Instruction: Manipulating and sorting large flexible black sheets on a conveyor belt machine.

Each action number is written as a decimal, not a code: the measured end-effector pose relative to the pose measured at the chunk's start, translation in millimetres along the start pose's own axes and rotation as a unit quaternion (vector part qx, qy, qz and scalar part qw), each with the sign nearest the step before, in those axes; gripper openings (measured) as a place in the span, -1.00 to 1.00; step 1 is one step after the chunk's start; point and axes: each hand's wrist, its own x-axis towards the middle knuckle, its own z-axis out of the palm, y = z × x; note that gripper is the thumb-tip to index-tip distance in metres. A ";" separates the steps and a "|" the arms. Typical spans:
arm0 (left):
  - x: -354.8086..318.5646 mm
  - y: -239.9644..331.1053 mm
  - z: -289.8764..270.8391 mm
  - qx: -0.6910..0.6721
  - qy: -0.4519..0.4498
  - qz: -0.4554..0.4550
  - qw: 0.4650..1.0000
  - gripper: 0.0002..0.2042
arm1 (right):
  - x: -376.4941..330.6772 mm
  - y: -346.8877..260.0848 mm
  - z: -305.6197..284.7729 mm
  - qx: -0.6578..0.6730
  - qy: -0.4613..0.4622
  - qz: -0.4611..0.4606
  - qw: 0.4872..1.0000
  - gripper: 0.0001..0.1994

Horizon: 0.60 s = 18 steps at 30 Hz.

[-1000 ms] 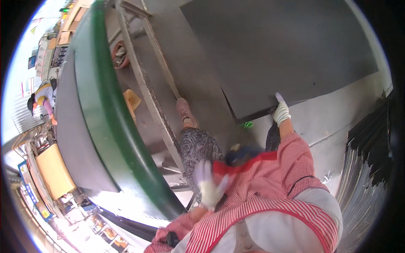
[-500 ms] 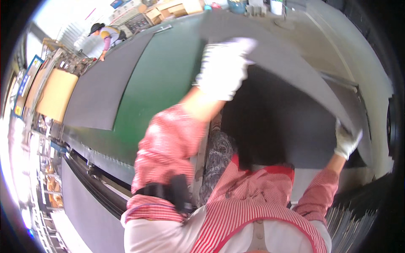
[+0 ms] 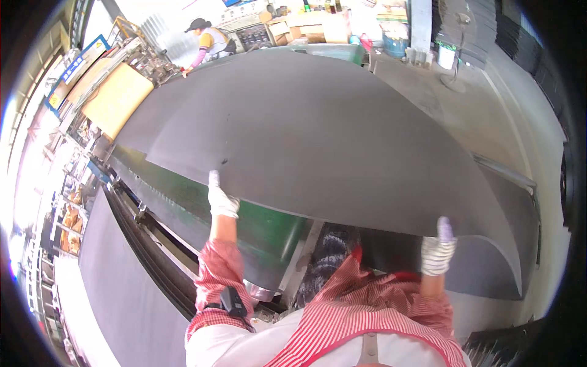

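Note:
A large dark grey flexible sheet (image 3: 318,134) stretches across the view, its near edge raised toward me. At the left of that edge, my left hand (image 3: 222,200) in a white glove is closed on the sheet, thumb on top and fingers hidden beneath. Farther right, my right hand (image 3: 438,252), also gloved, grips the same edge with the thumb on top. Small dark marks show on the sheet's surface near my left hand. Below the edge, part of a green conveyor belt (image 3: 263,235) shows. The sheet's right end curves down over another dark sheet (image 3: 483,266).
A person (image 3: 214,44) in a cap leans over the far left end of the belt. A tan roll or panel (image 3: 117,101) stands at the left machinery. Another grey sheet (image 3: 122,275) lies at lower left. A white bucket (image 3: 447,56) stands on the floor at far right.
My left hand has come down and left, and the sheet now spreads over most of the green belt. My right hand has moved left and nearer, still on the edge.

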 end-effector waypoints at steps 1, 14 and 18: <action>-17.1 -16.6 6.7 0.007 -0.023 -0.018 1.000 -0.59 | 8.6 -28.6 11.7 0.002 0.002 -0.004 1.000 -0.63; 86.4 -68.0 -25.0 0.016 0.074 0.009 0.997 -0.70 | 48.4 -11.4 -48.5 0.726 0.143 0.397 0.543 -0.42; 113.6 -45.0 -64.4 -0.052 0.064 0.002 0.997 -0.59 | 44.4 -32.6 -11.2 0.614 0.024 0.539 0.577 -0.51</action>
